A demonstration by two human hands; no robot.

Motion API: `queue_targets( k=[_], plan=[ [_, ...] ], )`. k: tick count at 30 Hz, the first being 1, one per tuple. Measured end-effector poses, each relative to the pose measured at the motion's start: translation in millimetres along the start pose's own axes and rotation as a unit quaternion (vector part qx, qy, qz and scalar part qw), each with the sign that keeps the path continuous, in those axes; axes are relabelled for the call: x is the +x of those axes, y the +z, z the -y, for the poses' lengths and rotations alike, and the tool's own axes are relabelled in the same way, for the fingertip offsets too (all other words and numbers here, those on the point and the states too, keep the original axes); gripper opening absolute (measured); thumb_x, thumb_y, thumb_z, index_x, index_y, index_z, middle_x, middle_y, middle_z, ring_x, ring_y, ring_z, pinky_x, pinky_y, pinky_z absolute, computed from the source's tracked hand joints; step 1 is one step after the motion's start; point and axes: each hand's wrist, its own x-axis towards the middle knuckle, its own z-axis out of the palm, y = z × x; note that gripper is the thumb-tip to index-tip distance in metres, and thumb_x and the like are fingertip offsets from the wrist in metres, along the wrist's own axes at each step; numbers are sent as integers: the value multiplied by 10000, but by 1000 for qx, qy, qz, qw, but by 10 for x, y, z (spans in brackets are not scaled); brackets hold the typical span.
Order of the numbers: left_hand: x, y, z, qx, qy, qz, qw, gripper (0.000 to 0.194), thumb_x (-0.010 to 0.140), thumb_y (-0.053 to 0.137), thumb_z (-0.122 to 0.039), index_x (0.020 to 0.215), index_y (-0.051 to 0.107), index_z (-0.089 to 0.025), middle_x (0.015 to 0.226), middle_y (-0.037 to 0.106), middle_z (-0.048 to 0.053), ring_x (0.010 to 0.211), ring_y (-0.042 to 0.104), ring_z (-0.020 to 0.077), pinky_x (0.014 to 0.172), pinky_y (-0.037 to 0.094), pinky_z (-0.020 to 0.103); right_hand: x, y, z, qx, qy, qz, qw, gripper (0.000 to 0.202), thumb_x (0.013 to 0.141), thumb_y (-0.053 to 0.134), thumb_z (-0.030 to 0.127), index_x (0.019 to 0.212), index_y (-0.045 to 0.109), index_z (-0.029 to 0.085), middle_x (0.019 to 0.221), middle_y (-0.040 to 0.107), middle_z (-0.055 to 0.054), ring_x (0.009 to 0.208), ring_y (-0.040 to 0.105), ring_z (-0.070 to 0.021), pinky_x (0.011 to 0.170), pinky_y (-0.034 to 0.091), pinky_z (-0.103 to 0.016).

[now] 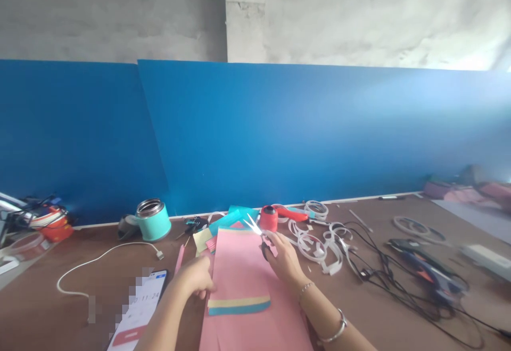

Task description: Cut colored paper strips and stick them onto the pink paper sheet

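Note:
My right hand [282,258] grips scissors [254,227] by their dark handles, and the blades are spread apart and point up and left. The blades lie over the top right part of a pink paper strip [241,266]. A yellow band and a blue band [239,308] run across the strip's lower end. Beneath it lies a larger pink sheet [255,335]. At the strip's left edge is my left hand [196,277], with its fingers curled in and their tips against the edge. Whether they pinch anything is hidden.
A phone [139,308] lies left of my left arm, near a white cable [99,258]. Behind stand a turquoise cup [153,220] and a red round object [269,218]. White tape-like coils [313,247], black cables [383,266] and a dark blue tool [429,274] lie at right.

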Motion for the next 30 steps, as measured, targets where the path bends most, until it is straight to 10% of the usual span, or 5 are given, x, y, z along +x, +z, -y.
queue_targets(
  k=[6, 13, 30],
  plan=[
    [-107, -143, -30, 19, -9, -64, 998, 42, 641, 550, -252, 636, 566, -214, 655, 691, 1, 690, 665, 192, 639, 479, 262, -2, -1, 2, 32, 33, -4, 999, 288, 799, 488, 174, 1067, 578, 231, 935, 652, -48, 758, 593, -174, 706, 485, -284],
    [-92, -25, -25, 34, -51, 113, 992, 262, 517, 696, -275, 389, 484, -188, 398, 597, 57, 484, 620, 211, 477, 475, 281, -12, 1, -37, 41, 35, -2, 999, 299, 803, 490, 181, 1087, 571, 233, 951, 649, -47, 766, 592, -174, 713, 486, -288],
    [20, 51, 16, 22, -23, 64, 997, 200, 544, 639, -204, 402, 502, -172, 420, 604, 43, 436, 576, 157, 432, 417, 233, -10, 2, -18, 25, 28, 6, 999, 312, 779, 500, 141, 1068, 572, 235, 935, 643, -37, 757, 588, -174, 713, 482, -286]
  ],
)
